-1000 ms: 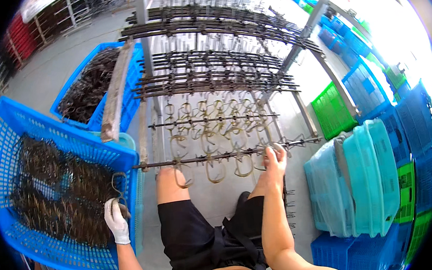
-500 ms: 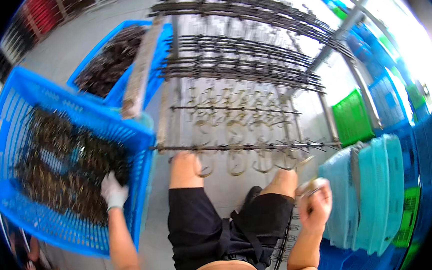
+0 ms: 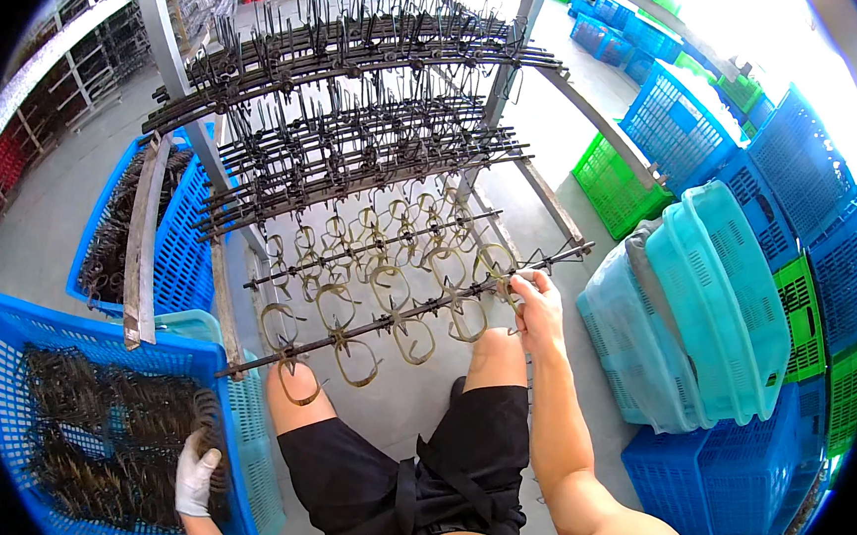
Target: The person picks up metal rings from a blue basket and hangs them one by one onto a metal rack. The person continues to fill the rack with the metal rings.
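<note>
My gloved left hand is in the blue basket at the left, its fingers closed round a row of nested dark hoops. More dark curved pieces lie heaped below it. Close to the right end of the nearest rod, my bare right hand pinches a thin yellowish open hoop. Several similar oval hoops hang above and below that rod, with gaps in their outlines. A second rod behind it also carries hoops.
Dark hooked rods fill the metal rack ahead. Another blue basket with dark pieces stands behind the left one. Stacked teal baskets rise at the right, beside blue and green crates. My knees are under the nearest rod.
My right hand has moved from beside the teal baskets to the nearest rod's right end. My left hand now has the row of dark hoops in its fingers. The view has shifted.
</note>
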### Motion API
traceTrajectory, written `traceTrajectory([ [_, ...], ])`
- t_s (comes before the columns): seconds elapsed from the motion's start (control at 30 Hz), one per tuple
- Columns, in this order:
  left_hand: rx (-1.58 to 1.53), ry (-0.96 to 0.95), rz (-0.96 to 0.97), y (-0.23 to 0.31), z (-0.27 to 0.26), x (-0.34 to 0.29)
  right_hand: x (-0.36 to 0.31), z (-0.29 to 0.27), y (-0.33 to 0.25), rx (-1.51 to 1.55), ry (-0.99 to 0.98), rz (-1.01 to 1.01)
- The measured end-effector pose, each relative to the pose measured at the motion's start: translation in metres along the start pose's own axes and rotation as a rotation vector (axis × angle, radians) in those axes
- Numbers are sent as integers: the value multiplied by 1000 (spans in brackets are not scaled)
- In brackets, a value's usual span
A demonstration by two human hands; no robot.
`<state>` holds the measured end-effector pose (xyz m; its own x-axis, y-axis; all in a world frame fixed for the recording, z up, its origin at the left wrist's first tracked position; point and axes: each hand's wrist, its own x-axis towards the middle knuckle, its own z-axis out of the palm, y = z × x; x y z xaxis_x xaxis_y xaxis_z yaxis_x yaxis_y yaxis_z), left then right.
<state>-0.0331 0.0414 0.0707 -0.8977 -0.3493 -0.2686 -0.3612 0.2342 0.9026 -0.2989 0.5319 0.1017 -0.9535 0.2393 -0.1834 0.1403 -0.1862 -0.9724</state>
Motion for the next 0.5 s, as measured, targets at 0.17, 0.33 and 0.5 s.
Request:
traceTrajectory([
  [0.17,-515,187,59,-57,27,-28,13,0,25,117,51,-37],
  [0.33,54,666,76,-61,37,-32,11,-6,37,-193,171,-336],
  [0.5,-56,314,245,83,56,-89,-85,44,-23,-733,-270,-543],
])
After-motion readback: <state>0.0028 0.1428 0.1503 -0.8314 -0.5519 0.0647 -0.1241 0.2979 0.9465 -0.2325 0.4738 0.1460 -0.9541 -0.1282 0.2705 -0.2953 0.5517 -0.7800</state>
